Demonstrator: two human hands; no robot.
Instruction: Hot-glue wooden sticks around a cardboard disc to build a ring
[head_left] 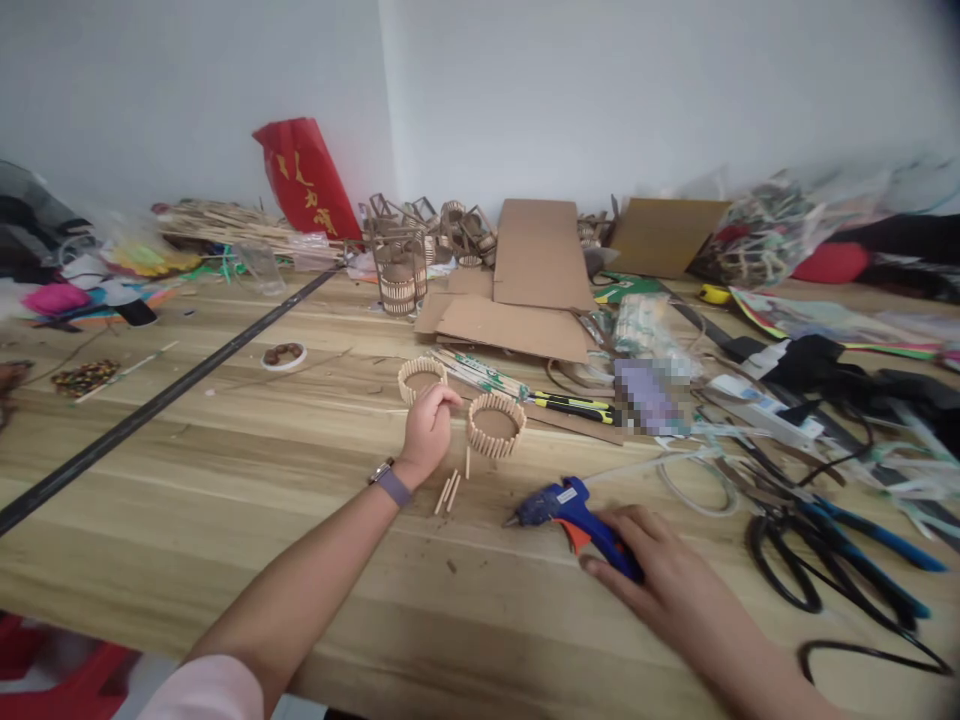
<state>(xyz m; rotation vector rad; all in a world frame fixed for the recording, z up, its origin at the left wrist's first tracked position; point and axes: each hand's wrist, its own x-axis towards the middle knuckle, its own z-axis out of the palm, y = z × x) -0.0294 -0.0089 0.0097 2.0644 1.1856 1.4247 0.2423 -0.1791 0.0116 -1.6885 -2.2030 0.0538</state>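
Note:
My left hand (429, 432), with a watch (382, 472) on its wrist, is held over the table with its fingers curled together. What it pinches, if anything, is hidden. Just behind it is a small round ring of upright wooden sticks (411, 378), partly covered by the fingers. A second stick ring with a brown base (496, 425) stands to the right of that hand. Several short loose sticks (448, 492) lie below. My right hand (652, 560) is closed round the handle of a blue glue gun (581, 515) with an orange trigger, its nozzle pointing left.
A yellow-black utility knife (574, 406) and wrapped sticks (480, 375) lie behind the rings. Cardboard sheets (517, 325) are stacked farther back. Scissors (787, 565), blue-handled pliers (870, 540) and a black cable (874, 655) lie right. A dark strip (180, 375) crosses the left.

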